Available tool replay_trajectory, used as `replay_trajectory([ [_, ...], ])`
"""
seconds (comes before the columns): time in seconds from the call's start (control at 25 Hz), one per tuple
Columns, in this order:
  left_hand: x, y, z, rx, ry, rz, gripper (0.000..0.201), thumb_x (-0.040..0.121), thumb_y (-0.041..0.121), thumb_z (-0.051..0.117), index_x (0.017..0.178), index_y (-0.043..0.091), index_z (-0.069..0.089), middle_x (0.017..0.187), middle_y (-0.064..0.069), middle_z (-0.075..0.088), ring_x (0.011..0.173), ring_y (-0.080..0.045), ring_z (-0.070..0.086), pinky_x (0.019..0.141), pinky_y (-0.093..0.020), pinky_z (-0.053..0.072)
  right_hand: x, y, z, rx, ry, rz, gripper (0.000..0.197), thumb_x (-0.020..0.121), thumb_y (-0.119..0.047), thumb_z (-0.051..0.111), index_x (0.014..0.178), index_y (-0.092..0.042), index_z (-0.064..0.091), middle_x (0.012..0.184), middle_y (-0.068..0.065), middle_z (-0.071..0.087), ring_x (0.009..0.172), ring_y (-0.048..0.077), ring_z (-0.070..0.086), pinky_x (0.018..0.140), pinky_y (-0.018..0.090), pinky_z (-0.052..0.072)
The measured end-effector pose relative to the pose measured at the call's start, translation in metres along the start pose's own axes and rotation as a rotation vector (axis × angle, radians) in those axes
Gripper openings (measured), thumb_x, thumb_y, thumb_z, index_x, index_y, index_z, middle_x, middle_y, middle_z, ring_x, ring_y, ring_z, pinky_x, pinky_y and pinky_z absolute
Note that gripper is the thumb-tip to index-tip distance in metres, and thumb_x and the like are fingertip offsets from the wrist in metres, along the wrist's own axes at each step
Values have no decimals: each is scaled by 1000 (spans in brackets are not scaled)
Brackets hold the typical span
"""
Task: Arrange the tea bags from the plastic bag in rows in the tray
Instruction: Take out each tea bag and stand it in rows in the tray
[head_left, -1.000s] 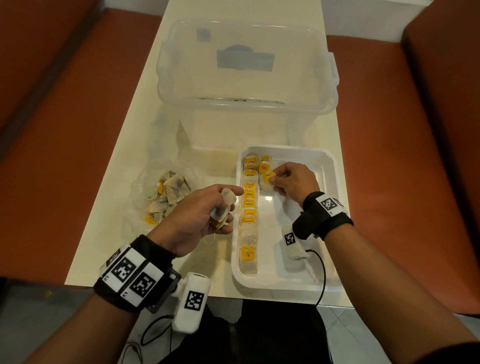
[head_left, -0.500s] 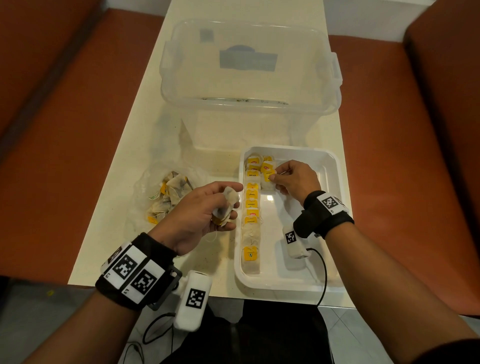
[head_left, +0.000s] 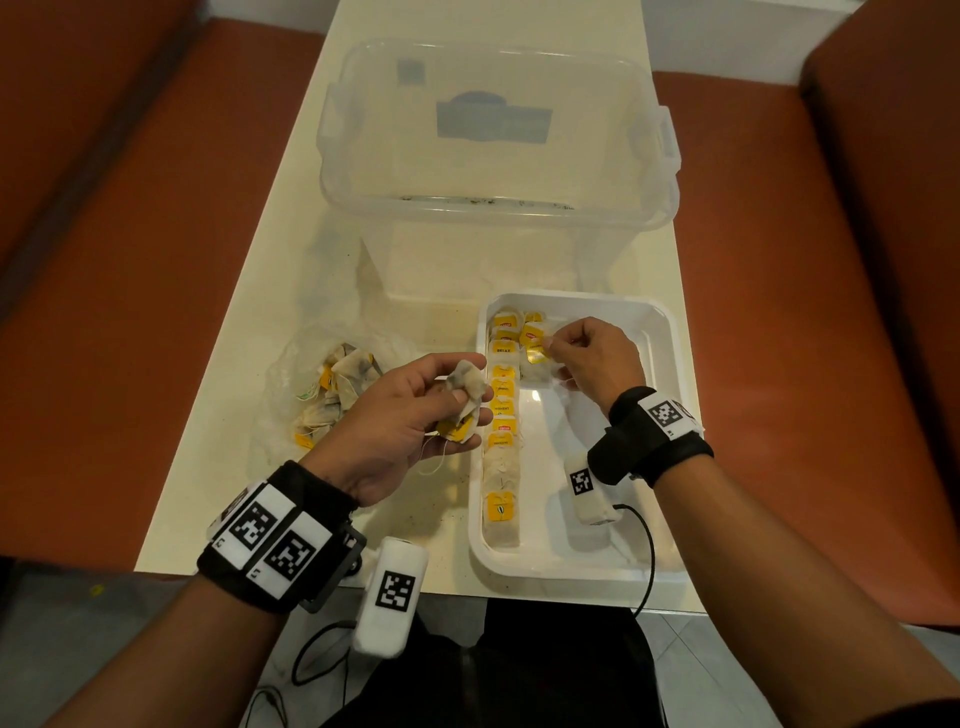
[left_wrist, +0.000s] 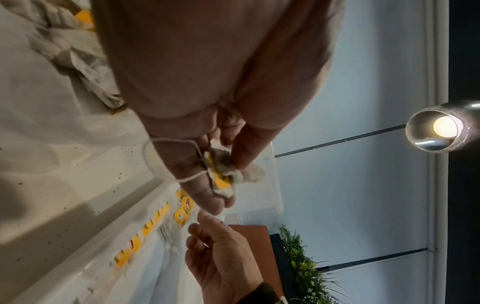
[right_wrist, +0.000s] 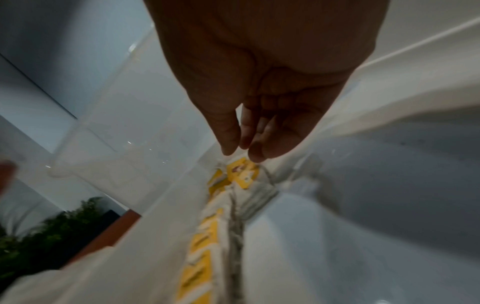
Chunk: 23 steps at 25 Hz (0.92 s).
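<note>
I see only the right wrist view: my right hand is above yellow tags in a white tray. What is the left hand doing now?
Observer: The left hand holds a crumpled tea bag in its grip, just left of the tray.
Operator: Are there more tea bags outside the tray?
Observer: Yes, a loose pile lies in the plastic bag on the table, left of the left hand.
Operator: How many rows are in the tray?
Observer: One long row runs along the tray's left wall. A short second row sits beside it at the far end, where the right hand is.
</note>
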<state>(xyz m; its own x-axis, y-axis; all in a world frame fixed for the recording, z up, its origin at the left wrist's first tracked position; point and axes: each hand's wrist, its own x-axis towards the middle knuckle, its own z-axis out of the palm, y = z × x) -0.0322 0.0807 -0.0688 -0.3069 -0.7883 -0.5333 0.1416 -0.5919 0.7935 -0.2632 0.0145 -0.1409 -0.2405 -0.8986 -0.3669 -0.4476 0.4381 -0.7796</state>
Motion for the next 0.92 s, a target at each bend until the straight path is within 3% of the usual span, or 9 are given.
replay_trajectory([
  [0.12, 0, -1, 0, 10, 4, 22, 31, 94, 3, 60, 123, 14, 63, 97, -6, 74, 84, -15, 71, 69, -32, 61, -31, -25, -3, 124, -69, -86, 18, 93, -32, 69, 95, -14, 68, 85, 3, 71, 64, 15, 64, 58, 27, 51],
  [0.28, -1, 2, 3, 138, -3, 58, 29, 85, 8, 72, 111, 17, 64, 83, 1, 71, 73, -11, 67, 59, -27, 56, -79, -54, -4, 248, -421, -127, 18, 92, -31, 69, 103, -17, 70, 94, 10, 74, 72, 16, 66, 62, 25, 53],
  [0.36, -3, 4, 5, 196, -24, 92, 34, 78, 16, 79, 107, 18, 63, 80, 2, 68, 69, -9, 64, 57, -26, 53, -90, -57, -4, 317, -504, -95, 19, 90, -24, 72, 106, -15, 69, 90, 15, 73, 74, 18, 69, 64, 25, 56],
  [0.48, -7, 8, 5, 140, -90, 112, 45, 74, 27, 84, 114, 23, 63, 83, 0, 61, 67, -10, 57, 55, -26, 49, -93, -58, -8, 645, -488, 115, 12, 92, -15, 67, 104, -12, 65, 74, 5, 69, 57, 10, 65, 54, 18, 55],
  [0.6, -10, 12, 1, 145, -167, 154, 41, 80, 28, 75, 120, 29, 65, 85, 1, 59, 68, -9, 54, 55, -24, 45, -96, -57, -13, 810, -505, 252, 6, 97, -12, 59, 102, -10, 62, 70, 3, 70, 48, 5, 60, 47, 15, 53],
  [0.76, -6, 11, 5, 288, -82, 247, 18, 82, 26, 77, 99, 28, 70, 81, 3, 61, 65, -6, 54, 52, -22, 42, -103, -54, -10, 779, -550, 275, 16, 95, -8, 60, 111, -5, 64, 70, 6, 69, 46, 5, 59, 46, 15, 53],
  [0.84, -3, 10, 7, 307, -26, 265, 7, 87, 23, 73, 89, 23, 67, 79, 3, 62, 64, -6, 55, 50, -22, 42, -106, -54, -8, 724, -573, 264, 25, 97, -10, 60, 119, -1, 64, 76, 9, 71, 48, 6, 60, 47, 16, 53],
  [0.92, -1, 8, 7, 299, 11, 255, 10, 90, 22, 70, 84, 21, 63, 79, 2, 64, 64, -7, 56, 49, -21, 41, -108, -52, -8, 630, -560, 231, 26, 99, -17, 58, 120, -3, 66, 89, 14, 73, 58, 10, 65, 53, 18, 55],
])
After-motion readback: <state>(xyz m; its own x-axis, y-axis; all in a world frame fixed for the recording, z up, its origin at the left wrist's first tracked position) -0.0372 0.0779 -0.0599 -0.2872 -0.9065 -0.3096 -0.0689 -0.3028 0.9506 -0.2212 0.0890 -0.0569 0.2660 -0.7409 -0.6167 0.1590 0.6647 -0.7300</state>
